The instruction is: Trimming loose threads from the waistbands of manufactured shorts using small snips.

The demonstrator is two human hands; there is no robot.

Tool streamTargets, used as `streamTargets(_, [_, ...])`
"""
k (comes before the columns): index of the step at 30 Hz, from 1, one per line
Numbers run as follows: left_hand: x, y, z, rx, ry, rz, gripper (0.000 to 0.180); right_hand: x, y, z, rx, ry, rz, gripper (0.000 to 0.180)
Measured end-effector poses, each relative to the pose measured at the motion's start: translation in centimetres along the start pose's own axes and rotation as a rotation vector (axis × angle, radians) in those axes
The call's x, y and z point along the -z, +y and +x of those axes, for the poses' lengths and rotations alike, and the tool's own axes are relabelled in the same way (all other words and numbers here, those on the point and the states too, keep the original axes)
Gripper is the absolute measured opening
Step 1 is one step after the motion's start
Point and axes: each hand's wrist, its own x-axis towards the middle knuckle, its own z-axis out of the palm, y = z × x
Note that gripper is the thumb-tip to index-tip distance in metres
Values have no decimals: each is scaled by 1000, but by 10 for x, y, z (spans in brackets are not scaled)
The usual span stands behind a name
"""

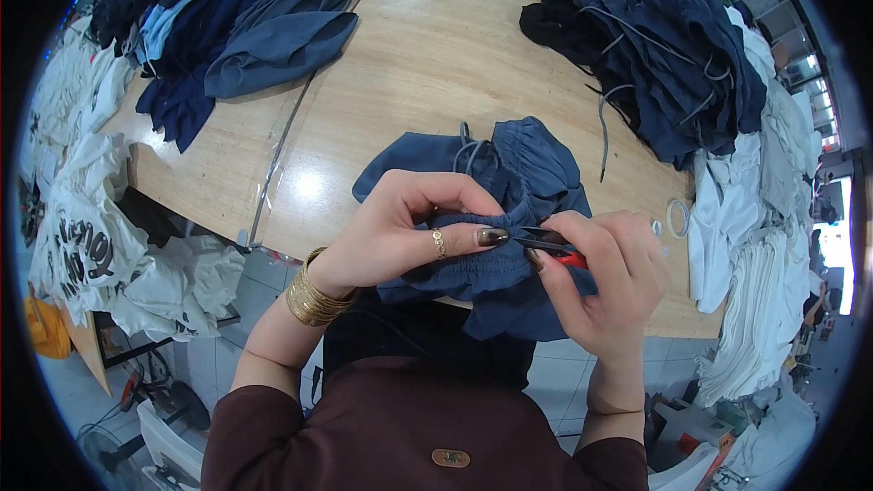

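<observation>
A dark blue garment with a gathered elastic waistband and a grey drawstring lies bunched at the table's near edge, part of it hanging over. My left hand is closed, pinching the waistband between thumb and fingers. Just right of that thumb, my right hand grips small thread snips with a red handle. The dark blades point left and touch the gathered cloth by the fingertips. Whether they cut a thread there is too small to tell.
Dark garments are heaped at the far left of the wooden table. Another pile of dark blue garments with loose cords is at the far right. A roll of tape sits near white stacked cloth. White printed garments lie at left.
</observation>
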Motion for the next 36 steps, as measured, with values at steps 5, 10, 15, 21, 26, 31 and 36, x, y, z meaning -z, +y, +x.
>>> streamTargets(5, [0,1,-1,6,10,22,14,2,-1,0,7,-19,-50,22])
streamTargets(10, [2,0,-1,15,-5,40,13,-2,1,1,-41,-59,95,21])
streamTargets(15, [7,-4,0,-24,-99,-4,15,-12,6,-6,-367,-152,588,16])
streamTargets(21, [10,-9,1,0,-95,-9,15,-14,7,-9,-591,-45,1244,23])
streamTargets(26, [7,-8,2,-10,-82,-20,15,-15,12,-9,-356,-96,771,33])
streamTargets(31, [8,-9,0,13,-49,-11,14,-18,1,-8,-266,85,445,28])
streamTargets(36, [5,-4,0,39,-14,11,14,-5,2,-6,-112,12,156,28])
